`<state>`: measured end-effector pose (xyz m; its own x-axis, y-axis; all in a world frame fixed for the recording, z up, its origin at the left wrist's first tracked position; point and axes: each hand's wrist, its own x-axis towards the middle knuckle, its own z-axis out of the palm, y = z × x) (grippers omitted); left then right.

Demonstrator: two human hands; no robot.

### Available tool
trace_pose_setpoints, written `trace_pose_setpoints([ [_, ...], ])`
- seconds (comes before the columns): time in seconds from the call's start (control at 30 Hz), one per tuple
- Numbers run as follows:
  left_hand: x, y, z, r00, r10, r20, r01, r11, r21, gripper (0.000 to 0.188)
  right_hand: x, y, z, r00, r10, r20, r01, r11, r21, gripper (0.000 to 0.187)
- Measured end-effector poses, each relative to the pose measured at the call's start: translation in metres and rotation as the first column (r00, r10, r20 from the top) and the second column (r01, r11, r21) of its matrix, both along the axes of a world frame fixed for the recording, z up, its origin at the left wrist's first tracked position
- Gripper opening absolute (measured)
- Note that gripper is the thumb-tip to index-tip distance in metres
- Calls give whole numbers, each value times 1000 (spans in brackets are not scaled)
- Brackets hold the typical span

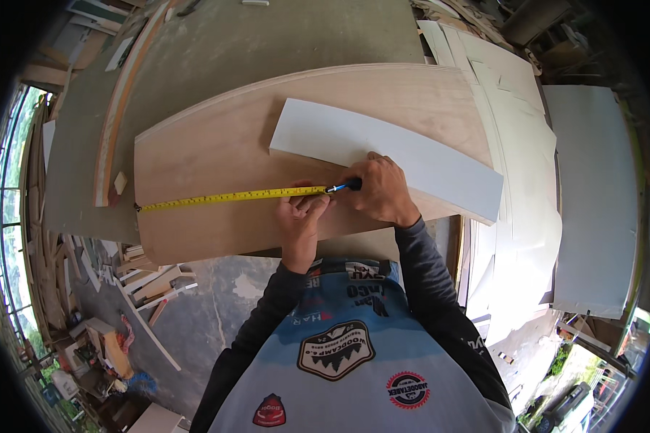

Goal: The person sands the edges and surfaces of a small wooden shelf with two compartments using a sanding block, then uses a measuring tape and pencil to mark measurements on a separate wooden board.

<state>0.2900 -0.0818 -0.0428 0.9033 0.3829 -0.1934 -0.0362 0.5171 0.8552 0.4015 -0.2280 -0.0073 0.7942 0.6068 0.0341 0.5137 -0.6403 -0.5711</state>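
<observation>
A yellow tape measure (231,195) stretches across a wide plywood panel (217,159), its hooked end at the panel's left edge. My left hand (300,224) is closed on the blade near its right end; the tape's case does not show. In my right hand (379,189) is a slim pen (341,186) with a silver tip and blue and dark barrel. The tip points left and meets the tape beside my left fingertips. A white-faced board (390,148) lies slantwise on the panel, just beyond my right hand, whose knuckles are against its near edge.
Under the panel is a large greenish-grey worktop (289,36), with a long wooden strip (126,101) at left. Pale sheets (516,166) are stacked at right, beside a grey-white panel (588,195). Wood offcuts (155,285) lie on the concrete floor (224,296) at lower left.
</observation>
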Motion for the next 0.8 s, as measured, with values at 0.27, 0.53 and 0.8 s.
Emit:
trace_pose_setpoints([
  [0.27,2,-5,-9,997,60,48,-61,998,25,48,-5,4,1,1000,-22,1,22,999,25,22],
  [0.53,2,-3,-11,997,44,59,-45,999,20,46,-4,2,4,1000,-12,-12,12,1000,7,21],
  [0.8,0,1,-4,998,15,56,-19,997,74,32,-4,1,2,1000,-22,-8,22,1000,5,21],
])
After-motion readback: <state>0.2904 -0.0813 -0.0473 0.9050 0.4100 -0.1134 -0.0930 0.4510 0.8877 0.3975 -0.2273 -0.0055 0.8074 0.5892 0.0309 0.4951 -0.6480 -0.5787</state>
